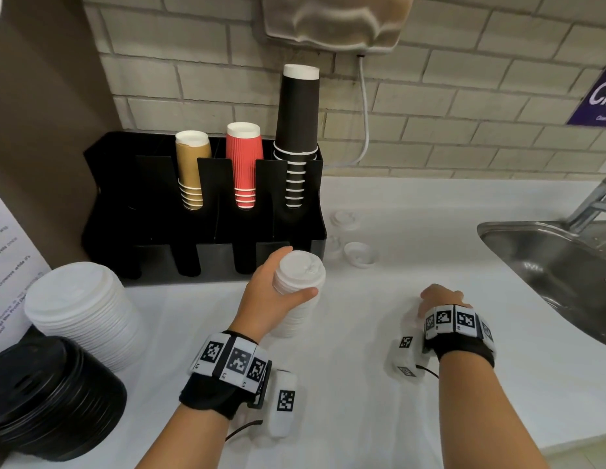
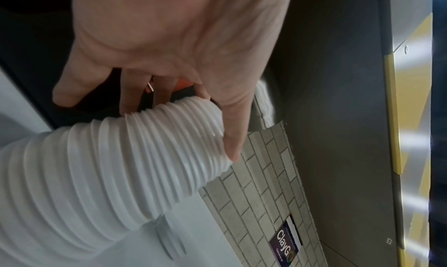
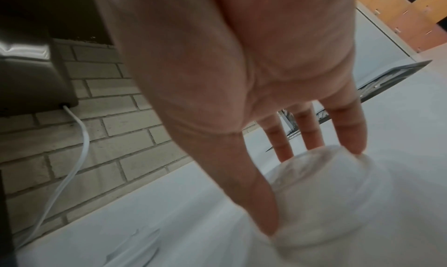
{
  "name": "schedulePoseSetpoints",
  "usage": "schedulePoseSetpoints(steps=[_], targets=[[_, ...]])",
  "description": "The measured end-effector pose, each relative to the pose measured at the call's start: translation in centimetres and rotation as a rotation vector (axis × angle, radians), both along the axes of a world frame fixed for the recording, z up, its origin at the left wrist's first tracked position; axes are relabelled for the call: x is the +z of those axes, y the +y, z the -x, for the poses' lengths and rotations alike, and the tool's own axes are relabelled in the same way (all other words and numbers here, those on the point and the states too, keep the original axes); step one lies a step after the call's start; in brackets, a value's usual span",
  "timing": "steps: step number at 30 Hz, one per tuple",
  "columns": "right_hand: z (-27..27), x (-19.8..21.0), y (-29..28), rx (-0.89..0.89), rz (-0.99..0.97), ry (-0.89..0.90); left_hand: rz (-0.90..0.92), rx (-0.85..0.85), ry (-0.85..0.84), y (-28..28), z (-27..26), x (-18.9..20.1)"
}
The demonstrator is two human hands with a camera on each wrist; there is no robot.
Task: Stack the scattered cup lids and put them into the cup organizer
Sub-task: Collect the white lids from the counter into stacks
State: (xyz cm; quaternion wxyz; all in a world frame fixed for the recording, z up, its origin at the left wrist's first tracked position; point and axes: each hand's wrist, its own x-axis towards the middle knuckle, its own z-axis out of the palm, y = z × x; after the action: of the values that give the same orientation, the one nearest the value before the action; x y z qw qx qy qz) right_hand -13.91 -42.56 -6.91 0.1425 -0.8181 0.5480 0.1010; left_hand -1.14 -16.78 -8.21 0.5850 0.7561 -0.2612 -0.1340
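Note:
My left hand [image 1: 295, 273] grips a tall stack of small white cup lids [image 1: 300, 319] that stands on the white counter just in front of the black cup organizer [image 1: 200, 231]. In the left wrist view, the thumb and fingers of that hand [image 2: 180, 129] curl round the top of the ribbed stack [image 2: 96, 175]. My right hand [image 1: 437, 301] is down on the counter to the right. Its thumb and fingers [image 3: 312, 188] pinch the rim of a single white lid [image 3: 326, 204]. Loose lids lie beside the organizer: one [image 1: 344, 220] farther back and one [image 1: 360, 253] upside down.
The organizer holds tan, red and black cup stacks in its back slots. A stack of large white lids [image 1: 82, 309] and a stack of black lids [image 1: 48, 394] stand at the left. A steel sink [image 1: 548, 265] borders the counter on the right. A wall unit's cable [image 1: 364, 113] hangs behind.

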Motion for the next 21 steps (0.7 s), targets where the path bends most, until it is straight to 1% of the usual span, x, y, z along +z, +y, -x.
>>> schedulePoseSetpoints(steps=[4, 6, 7, 9, 11, 13, 16, 19, 21], targets=[[0.1, 0.4, 0.8, -0.028, -0.015, -0.048, -0.007, 0.015, -0.004, 0.3, 0.0, -0.1], [-0.2, 1.1, 1.1, -0.006, -0.038, -0.082, -0.015, 0.021, -0.007, 0.3, 0.1, -0.1], [-0.6, 1.6, 1.3, 0.025, -0.082, -0.123, -0.018, 0.026, -0.012, 0.3, 0.1, -0.1], [-1.5, 2.8, 1.8, 0.141, -0.234, -0.271, -0.027, 0.039, -0.026, 0.3, 0.1, 0.0], [-2.5, 3.8, 2.7, 0.303, -0.416, -0.482, -0.034, 0.046, -0.031, 0.2, 0.0, 0.1], [-3.5, 4.6, 4.1, 0.443, -0.524, -0.658, -0.038, 0.047, -0.033, 0.2, 0.0, 0.0], [-5.1, 5.0, 6.4, 0.592, -0.487, -0.796, -0.027, 0.052, -0.041, 0.2, 0.1, -0.1], [-6.4, 5.0, 8.3, 0.751, -0.394, -0.835, -0.023, 0.036, -0.045, 0.1, 0.0, 0.0], [-6.9, 4.8, 9.2, 0.835, -0.365, -0.839, -0.017, 0.031, -0.036, 0.2, 0.0, -0.1]])
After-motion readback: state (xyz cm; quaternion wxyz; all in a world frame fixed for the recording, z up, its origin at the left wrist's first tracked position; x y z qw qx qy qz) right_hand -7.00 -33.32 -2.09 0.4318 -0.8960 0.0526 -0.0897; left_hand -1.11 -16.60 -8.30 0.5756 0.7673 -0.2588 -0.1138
